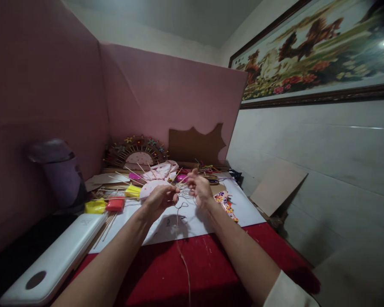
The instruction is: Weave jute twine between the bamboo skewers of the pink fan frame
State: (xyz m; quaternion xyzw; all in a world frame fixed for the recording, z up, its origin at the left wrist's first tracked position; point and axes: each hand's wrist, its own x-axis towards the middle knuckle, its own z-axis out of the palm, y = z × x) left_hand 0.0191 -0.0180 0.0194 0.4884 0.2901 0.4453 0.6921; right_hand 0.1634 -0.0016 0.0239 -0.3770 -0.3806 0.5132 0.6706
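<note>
My left hand is closed in a pinch at the right edge of a pale pink half-round piece with thin sticks fanning out of it. To its right my right hand is raised, fingers bent and somewhat blurred; what it holds, if anything, cannot be made out. A thin cord runs from between the hands down over the white sheet and the red cloth. More loops of cord lie behind the hands.
Yellow and red packets, loose sticks and a white device are at left, beside a purple tumbler. A flower-patterned piece lies at right. Behind stand a decorated fan shape and cut cardboard.
</note>
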